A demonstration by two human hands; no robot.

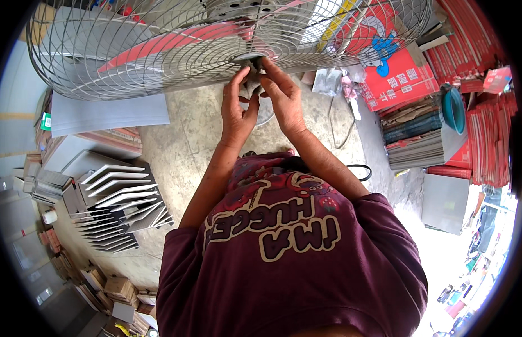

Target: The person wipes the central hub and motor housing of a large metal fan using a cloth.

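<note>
A large fan with a round wire grille [154,62] fills the top of the view, its red blade [182,42] showing through the wires. Both hands meet at the middle of the grille, just under the dark round hub cap [247,57]. My left hand [237,112] is closed, fingertips raised to the hub from the left. From the right, my right hand [284,101] has its fingers bent around the same spot, index finger up by the cap. Between the fingertips is a small greyish piece [252,84]; its kind is hard to make out, and the fingers partly cover it.
At left, a rack [117,202] carries several tile-like panels, below a grey sheet [109,112]. Red cartons [398,81] and stacked tiles [415,143] line the right side, with a teal basin [454,110]. A thin cable [335,126] lies on the concrete floor [188,121].
</note>
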